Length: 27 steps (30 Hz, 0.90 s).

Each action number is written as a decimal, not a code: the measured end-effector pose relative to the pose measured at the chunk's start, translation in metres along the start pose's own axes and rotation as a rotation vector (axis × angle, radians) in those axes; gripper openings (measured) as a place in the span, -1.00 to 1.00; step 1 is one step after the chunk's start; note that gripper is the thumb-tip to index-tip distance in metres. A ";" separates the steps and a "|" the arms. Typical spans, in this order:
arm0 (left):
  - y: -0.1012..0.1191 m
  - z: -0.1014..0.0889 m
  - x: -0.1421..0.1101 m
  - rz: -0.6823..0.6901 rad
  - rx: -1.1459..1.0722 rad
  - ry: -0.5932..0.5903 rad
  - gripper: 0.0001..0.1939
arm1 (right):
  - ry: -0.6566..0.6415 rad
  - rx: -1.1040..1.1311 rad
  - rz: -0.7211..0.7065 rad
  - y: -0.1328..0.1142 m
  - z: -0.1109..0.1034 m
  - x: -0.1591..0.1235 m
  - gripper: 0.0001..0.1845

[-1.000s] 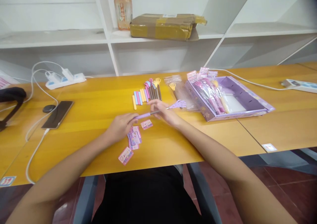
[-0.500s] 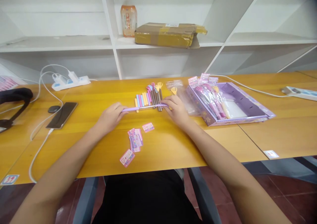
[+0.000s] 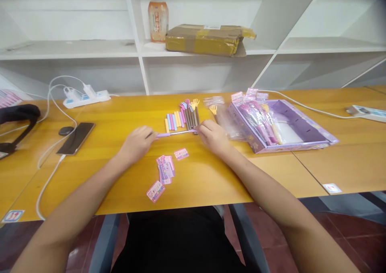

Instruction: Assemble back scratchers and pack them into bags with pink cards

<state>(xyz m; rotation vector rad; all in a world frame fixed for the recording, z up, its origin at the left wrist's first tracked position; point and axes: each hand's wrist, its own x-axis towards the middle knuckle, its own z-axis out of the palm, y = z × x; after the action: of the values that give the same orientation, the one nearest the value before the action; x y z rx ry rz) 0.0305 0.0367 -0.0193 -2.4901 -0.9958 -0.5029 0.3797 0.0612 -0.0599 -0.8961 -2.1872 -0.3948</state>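
Note:
A telescopic back scratcher (image 3: 180, 132) with a purple grip and a metal rod lies level between my hands. My left hand (image 3: 137, 143) is closed round the grip, and my right hand (image 3: 214, 136) pinches the purple far end, mostly hidden by the fingers. Just beyond it lies a row of yellow, blue, pink and purple handles (image 3: 175, 121). Beside them are several back scratcher rods (image 3: 191, 117) with hand-shaped heads. A yellow scratcher head (image 3: 213, 109) pokes out past my right hand, near clear plastic bags (image 3: 230, 122). Small pink printed cards (image 3: 165, 169) lie nearer me.
At right, a purple box (image 3: 301, 143) holds bagged scratchers (image 3: 262, 122). A phone (image 3: 76, 138) on a white cable, a power strip (image 3: 87, 98) and a black headband-like item (image 3: 21, 116) are at left. On the shelf stand a bottle (image 3: 158, 19) and a taped carton (image 3: 205, 40).
My left hand has shifted slightly right and my right hand slightly back along the rod's end. The back scratcher stays held in both hands, and the view has tilted slightly.

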 end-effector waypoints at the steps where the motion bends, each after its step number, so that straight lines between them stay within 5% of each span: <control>1: 0.001 0.001 0.000 0.008 -0.001 -0.001 -0.67 | 0.008 -0.011 -0.012 -0.001 0.001 0.000 -0.75; 23: 0.024 0.005 0.006 -0.024 -0.079 0.015 -0.70 | 0.060 -0.020 -0.079 -0.031 0.002 0.005 -0.84; 27: 0.032 0.004 0.008 0.019 -0.039 0.031 -0.68 | -0.016 0.003 -0.110 -0.041 0.006 0.008 -0.82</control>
<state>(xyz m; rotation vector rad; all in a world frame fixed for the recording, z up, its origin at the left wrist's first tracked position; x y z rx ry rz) 0.0591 0.0224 -0.0270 -2.5156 -0.9582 -0.5587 0.3440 0.0394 -0.0580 -0.7817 -2.2575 -0.4384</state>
